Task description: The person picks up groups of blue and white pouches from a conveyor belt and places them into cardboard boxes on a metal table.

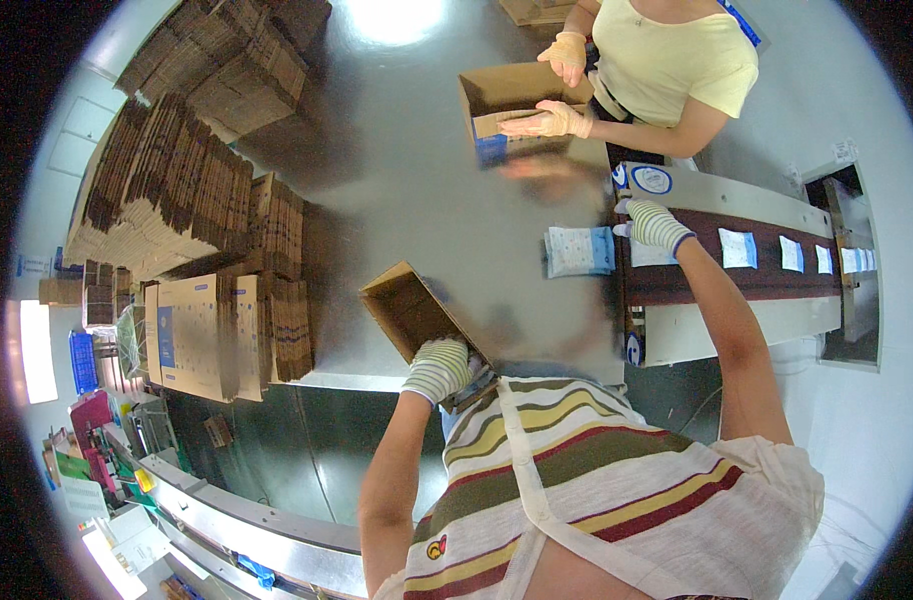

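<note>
My left hand [439, 370], in a green-and-white striped glove, reaches into an open cardboard box [402, 292] tilted at the near table edge. Its fingers are partly hidden by the box, and what they touch in there is unclear. Over the left end of a dark conveyor belt [682, 284] is my right hand [659, 228], in a matching glove, fingers stretched out to the left. A pale packet [653, 253] lies under and just nearer than that hand. To its left, on the metal table, lie white-and-blue packets [580, 251].
More packets [738, 249] lie spaced along the belt. Across the grey metal table [397, 190], a gloved co-worker [667, 70] has both hands at another open box [518, 88]. Stacks of flattened cartons [167, 190] stand at the left.
</note>
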`<state>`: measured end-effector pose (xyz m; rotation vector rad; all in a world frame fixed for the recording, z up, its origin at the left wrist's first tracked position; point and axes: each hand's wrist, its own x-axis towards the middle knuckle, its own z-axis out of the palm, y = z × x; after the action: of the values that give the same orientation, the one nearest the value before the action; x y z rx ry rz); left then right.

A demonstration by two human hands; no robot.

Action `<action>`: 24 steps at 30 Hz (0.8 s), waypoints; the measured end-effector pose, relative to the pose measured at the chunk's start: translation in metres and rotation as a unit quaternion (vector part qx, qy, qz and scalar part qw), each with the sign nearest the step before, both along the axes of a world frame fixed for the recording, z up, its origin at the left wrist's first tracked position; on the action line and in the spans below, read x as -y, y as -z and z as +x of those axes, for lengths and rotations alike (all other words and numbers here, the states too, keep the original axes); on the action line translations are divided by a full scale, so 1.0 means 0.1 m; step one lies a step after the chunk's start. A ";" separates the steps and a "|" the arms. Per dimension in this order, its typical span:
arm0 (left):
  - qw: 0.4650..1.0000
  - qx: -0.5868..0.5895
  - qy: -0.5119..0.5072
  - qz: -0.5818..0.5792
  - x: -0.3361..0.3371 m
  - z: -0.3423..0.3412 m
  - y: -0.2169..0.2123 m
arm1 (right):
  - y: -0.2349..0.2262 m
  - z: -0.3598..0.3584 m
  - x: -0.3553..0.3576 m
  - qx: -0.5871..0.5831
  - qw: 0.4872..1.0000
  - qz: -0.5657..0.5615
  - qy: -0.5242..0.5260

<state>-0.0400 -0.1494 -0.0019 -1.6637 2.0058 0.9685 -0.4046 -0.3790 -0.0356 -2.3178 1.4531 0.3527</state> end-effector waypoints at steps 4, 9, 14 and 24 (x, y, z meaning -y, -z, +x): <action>0.999 -0.010 -0.003 -0.033 -0.04 0.05 0.11 | 0.15 0.21 0.11 -0.012 0.998 0.007 -0.063; 0.998 -0.022 -0.013 -0.052 -0.06 0.08 0.05 | 0.55 0.44 0.33 0.014 0.985 0.142 -0.096; 0.997 -0.033 -0.026 -0.067 -0.09 0.09 0.10 | 0.82 0.61 0.18 -0.073 0.975 0.209 -0.034; 0.999 -0.021 -0.038 -0.033 -0.13 0.12 0.10 | 0.71 1.38 -1.92 -0.051 0.978 0.019 -0.203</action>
<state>-0.0281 -0.1364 -0.0116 -1.7800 2.0345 0.9816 -0.2671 -0.1871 -0.1066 -2.5901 0.9915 0.6121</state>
